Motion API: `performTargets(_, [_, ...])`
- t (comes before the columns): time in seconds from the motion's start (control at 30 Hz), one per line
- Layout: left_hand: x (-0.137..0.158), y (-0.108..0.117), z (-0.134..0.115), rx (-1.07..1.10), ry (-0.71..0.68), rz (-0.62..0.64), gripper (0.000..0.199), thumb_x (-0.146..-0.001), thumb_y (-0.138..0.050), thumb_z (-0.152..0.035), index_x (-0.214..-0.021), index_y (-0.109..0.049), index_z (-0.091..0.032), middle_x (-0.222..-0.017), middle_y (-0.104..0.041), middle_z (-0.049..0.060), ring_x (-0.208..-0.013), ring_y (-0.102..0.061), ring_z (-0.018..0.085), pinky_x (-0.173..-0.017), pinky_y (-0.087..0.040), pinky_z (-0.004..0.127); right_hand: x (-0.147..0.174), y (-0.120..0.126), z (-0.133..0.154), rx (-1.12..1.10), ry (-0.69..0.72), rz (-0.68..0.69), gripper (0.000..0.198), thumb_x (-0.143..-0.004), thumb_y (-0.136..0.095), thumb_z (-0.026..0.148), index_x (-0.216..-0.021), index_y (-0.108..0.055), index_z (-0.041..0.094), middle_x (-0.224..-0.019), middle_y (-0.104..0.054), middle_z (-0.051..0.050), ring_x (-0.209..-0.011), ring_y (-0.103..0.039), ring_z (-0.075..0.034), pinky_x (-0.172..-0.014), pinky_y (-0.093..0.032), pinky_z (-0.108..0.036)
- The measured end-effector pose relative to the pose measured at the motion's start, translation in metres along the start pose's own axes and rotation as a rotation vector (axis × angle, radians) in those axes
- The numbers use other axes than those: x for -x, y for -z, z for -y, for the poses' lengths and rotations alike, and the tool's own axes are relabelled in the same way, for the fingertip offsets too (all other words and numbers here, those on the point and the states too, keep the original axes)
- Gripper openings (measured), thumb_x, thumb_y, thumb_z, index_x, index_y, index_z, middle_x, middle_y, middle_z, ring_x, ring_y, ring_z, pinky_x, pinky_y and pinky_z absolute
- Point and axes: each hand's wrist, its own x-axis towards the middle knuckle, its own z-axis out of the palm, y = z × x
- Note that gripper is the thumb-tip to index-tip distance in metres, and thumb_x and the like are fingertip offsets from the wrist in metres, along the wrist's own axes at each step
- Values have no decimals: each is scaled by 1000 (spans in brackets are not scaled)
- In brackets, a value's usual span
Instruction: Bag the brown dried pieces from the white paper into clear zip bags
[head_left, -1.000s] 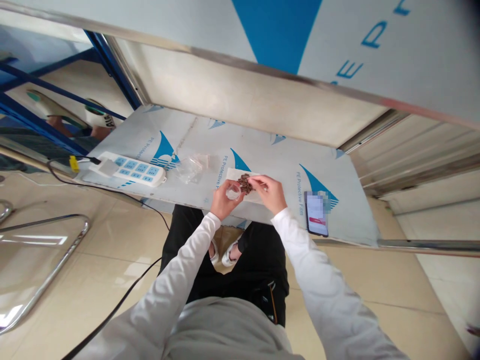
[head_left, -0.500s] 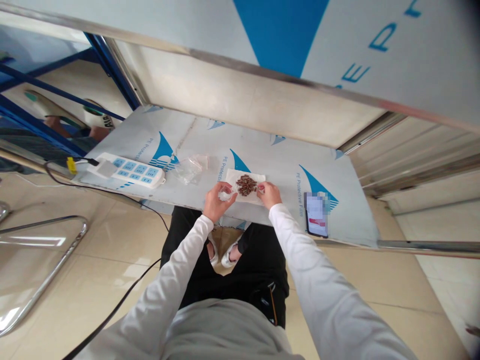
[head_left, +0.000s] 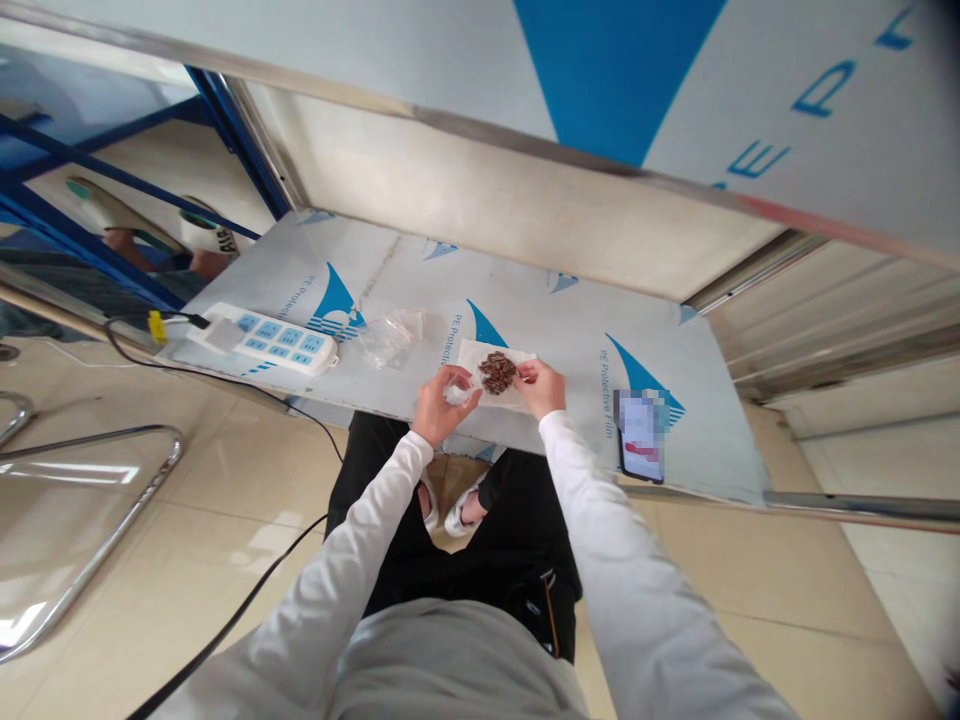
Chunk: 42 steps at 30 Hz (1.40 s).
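A pile of small dark brown pieces [head_left: 497, 373], like capsules or seeds, lies on a white paper sheet [head_left: 517, 401] near the table's front edge. At the sheet's left side my left hand [head_left: 442, 405] curves its thumb and fingers around a small clear plastic bag [head_left: 456, 393], partly hidden by the fingers. My right hand [head_left: 541, 387] is at the pile's right edge, thumb and fingertips pinched together. Whatever is between those fingertips is too small to make out.
Loose clear plastic bags [head_left: 390, 340] lie left of the sheet. Farther left is a white power strip [head_left: 277, 340] with a black cable [head_left: 225, 385]. A phone [head_left: 641, 440] lies at the right front. An upper panel [head_left: 450, 60] overhangs the table [head_left: 570, 440].
The whole view has shifted slightly, moving the scene a little to the right. Both hands stay at the pile's sides, the right one still pinched at its edge.
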Motion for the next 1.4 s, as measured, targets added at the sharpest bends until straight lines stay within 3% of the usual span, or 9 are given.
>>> performTargets(0.17, [1,-7,-8,42,-62,11,25,-70,-68,-26,-91,-56,-19,-78,-65,-1,-72,-63,13,-73,-49,25,43,27,58,-363,285,-6,23,-77,-63,30,-97,-65,18,-85,-72,-5,-71,-66,-15,-65,-51,-26])
performTargets(0.3, [2,-10,-16,79,-60,13,25,-68,-69,-26,-88,-57,-18,-82,-68,1,-74,-64,15,-70,-49,25,58,36,85,-228,398,144,12,-74,-67,20,-86,-68,20,-80,-72,-4,-70,-65,-16,-70,-51,-28])
performTargets(0.43, [4,-9,-17,82,-57,9,25,-69,-70,-29,-88,-57,-18,-81,-68,1,-74,-64,15,-70,-49,25,52,39,77,-228,471,189,13,-79,-66,28,-90,-70,22,-85,-73,-4,-75,-66,-17,-74,-51,-29])
performTargets(0.5, [5,-7,-14,80,-61,-15,25,-70,-69,-29,-90,-57,-19,-77,-66,-1,-72,-63,14,-71,-49,25,41,38,61,-295,419,120,18,-84,-59,31,-95,-70,21,-91,-73,-5,-77,-67,-16,-72,-52,-27])
performTargets(0.6, [7,-4,-11,97,-70,-34,25,-72,-69,-29,-91,-57,-20,-74,-63,-2,-69,-61,12,-74,-49,25,18,28,25,-165,155,-26,21,-84,-54,24,-97,-69,17,-91,-73,-6,-74,-67,-15,-72,-53,-27])
performTargets(0.7, [7,-1,-9,118,-69,-40,25,-72,-70,-30,-90,-56,-20,-74,-63,-2,-69,-61,11,-75,-48,25,-1,7,-8,36,25,27,16,-71,-62,15,-85,-70,16,-80,-72,-4,-65,-65,-14,-73,-53,-29])
performTargets(0.8, [7,2,-10,123,-64,-48,27,-71,-70,-30,-91,-54,-20,-74,-62,-2,-70,-60,12,-75,-48,26,-9,-14,-22,85,38,73,16,-66,-66,12,-81,-71,15,-80,-71,-5,-66,-65,-15,-75,-53,-29])
performTargets(0.97, [6,7,-13,108,-67,-49,26,-70,-71,-29,-88,-54,-20,-74,-62,-2,-69,-59,12,-74,-48,26,-13,-30,-18,171,47,84,18,-69,-63,13,-84,-73,15,-89,-70,-8,-76,-66,-18,-79,-51,-29])
performTargets(1.4, [6,-2,-9,121,-78,-38,26,-70,-71,-27,-89,-55,-21,-74,-61,-2,-69,-59,12,-74,-49,26,-12,-14,-21,273,51,113,16,-84,-59,28,-88,-71,18,-93,-70,-8,-86,-65,-18,-80,-47,-27])
